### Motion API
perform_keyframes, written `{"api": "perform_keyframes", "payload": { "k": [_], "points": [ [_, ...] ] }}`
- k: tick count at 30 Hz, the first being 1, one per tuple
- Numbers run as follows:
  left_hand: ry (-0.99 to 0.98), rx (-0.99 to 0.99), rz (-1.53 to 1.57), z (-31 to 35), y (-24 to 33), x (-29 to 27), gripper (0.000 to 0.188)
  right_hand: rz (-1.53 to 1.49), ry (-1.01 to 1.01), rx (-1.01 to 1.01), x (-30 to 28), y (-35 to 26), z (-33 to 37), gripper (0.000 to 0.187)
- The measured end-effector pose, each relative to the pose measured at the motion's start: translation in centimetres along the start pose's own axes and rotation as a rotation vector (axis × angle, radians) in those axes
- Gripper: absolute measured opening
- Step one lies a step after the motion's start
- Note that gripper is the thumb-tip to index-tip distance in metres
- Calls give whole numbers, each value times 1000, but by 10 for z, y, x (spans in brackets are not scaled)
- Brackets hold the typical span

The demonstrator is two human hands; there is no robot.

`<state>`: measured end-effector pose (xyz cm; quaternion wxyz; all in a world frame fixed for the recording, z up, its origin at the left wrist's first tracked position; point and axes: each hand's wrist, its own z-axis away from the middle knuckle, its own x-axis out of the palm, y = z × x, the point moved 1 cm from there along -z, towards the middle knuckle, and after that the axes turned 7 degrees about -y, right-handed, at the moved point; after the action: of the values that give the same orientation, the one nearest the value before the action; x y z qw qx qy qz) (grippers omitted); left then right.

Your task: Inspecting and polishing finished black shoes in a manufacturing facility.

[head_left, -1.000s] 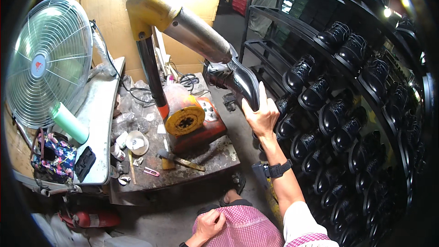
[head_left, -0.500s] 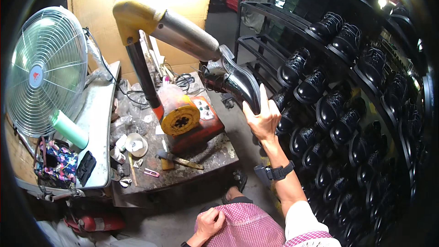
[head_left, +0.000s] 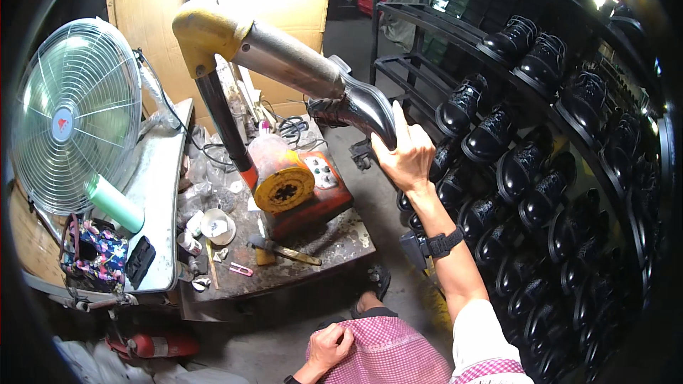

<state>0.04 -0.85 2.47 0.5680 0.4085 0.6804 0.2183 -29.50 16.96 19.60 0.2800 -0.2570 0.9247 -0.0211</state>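
My right hand (head_left: 405, 155) grips a glossy black lace-up shoe (head_left: 370, 105) by its toe, thumb and fingers closed around it. The shoe is tilted, with its sole turned up and to the right and its laces hanging on the lower left. Its heel end is at the mouth of the metal blower pipe (head_left: 284, 59), which covers part of it. Down on the pink checked apron (head_left: 388, 348) over my lap, my left hand (head_left: 329, 347) lies curled into a loose fist. Whatever may be inside those fingers is hidden.
The pipe rises from an orange-and-yellow blower machine (head_left: 306, 199) on a worn table (head_left: 341, 242) with a brush, cups and plastic bags. A large fan (head_left: 78, 117) and a green bottle (head_left: 114, 203) stand left. Racks of black shoes (head_left: 523, 163) fill the right.
My right hand has moved the shoe up and slightly left, closer in under the pipe mouth, and turned it a little. My left hand stays on the apron. The view has shifted slightly.
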Motion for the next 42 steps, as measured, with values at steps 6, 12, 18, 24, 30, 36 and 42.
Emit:
{"api": "perform_keyframes", "payload": {
  "k": [6, 12, 18, 24, 30, 36, 42],
  "points": [
    [-9, -13, -46, -2, 0, -2, 18, -181, -74, 295, -20, 4, 35, 63],
    [11, -12, 19, 1, -4, 7, 20, -1219, -113, 1129, -86, 50, 228, 51],
    [-28, 6, 3, 0, -5, 6, 20, -1374, 13, 1662, -183, 45, 413, 48],
    [-54, -30, 18, -2, -3, 13, 20, -1239, 173, 1801, -180, 77, 465, 46],
    [-57, -57, 22, -6, 1, 16, 23, -1183, 546, 1895, -93, 120, 483, 47],
    [-95, -83, -12, -9, -5, 23, 19, -1348, 608, 1915, 11, 181, 434, 87],
    [-111, -98, -32, -10, -9, 27, 20, -1047, 333, 2057, 49, 170, 439, 107]
  ]
}}
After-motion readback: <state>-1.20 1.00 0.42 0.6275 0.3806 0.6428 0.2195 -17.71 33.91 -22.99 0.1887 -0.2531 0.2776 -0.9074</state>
